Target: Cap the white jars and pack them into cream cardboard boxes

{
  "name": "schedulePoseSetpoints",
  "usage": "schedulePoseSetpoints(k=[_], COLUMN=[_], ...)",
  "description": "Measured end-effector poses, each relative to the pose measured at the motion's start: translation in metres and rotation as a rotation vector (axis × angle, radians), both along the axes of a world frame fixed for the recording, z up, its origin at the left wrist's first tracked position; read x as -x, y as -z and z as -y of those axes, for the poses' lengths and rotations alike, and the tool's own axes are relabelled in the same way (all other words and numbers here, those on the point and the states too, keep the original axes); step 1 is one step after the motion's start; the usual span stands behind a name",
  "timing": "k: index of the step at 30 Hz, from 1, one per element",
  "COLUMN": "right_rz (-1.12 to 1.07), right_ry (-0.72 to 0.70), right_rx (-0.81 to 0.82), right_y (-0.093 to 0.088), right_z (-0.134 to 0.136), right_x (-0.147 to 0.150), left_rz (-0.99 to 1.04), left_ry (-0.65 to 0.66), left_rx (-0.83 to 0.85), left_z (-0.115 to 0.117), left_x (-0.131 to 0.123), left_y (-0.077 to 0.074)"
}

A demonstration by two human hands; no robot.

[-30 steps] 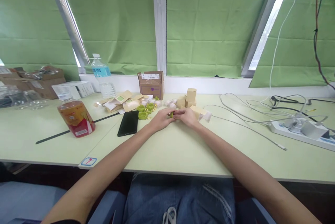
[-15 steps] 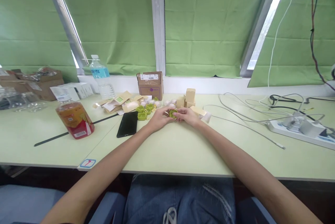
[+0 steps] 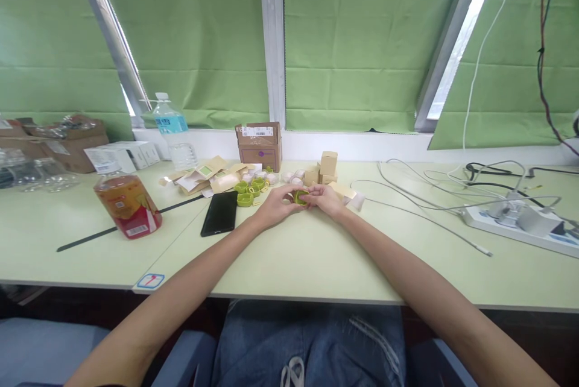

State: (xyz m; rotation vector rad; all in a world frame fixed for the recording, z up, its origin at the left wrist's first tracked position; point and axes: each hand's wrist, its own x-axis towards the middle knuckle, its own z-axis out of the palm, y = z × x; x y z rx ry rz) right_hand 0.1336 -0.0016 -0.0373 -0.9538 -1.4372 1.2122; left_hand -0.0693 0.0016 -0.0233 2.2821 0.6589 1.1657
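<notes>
A small olive-green case (image 3: 300, 197) is held between both hands, just above the table. My left hand (image 3: 278, 205) grips it from the left, fingers curled round its edge. From the other side, my right hand (image 3: 326, 200) has its fingertips pressed on it. Fingers hide much of the case, so its details are unclear. Left of my hands lie several similar green cases (image 3: 245, 199), some with yellowish cords. Behind my hands are several round white pieces (image 3: 297, 181) and small tan cardboard boxes (image 3: 329, 163).
A black phone (image 3: 219, 213) lies left of my hands, near flattened tan packaging (image 3: 212, 167). Drink bottle (image 3: 129, 205) and water bottle (image 3: 173, 134) stand further left. A brown carton (image 3: 259, 147) stands at the back. White cables (image 3: 425, 209) and a power strip (image 3: 520, 227) occupy the right.
The green case has turned slightly between my fingers. Both hands stay in nearly the same place, and the view has shifted a little.
</notes>
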Motion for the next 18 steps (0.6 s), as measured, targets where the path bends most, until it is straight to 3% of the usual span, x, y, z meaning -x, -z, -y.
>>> schedulePoseSetpoints(k=[11,18], right_rz=[0.002,0.065], right_ry=[-0.083,-0.006], right_rx=[-0.018,-0.066], right_y=[-0.0032,0.0039], right_z=[0.0023,-0.0024], right_x=[-0.0021,0.005], left_rz=[-0.016,-0.017], left_ry=[0.015,0.026], left_rx=[0.023,0.014], left_z=[0.0054,0.0058], left_x=[-0.0004,0.0013], left_y=[-0.0048,-0.0029])
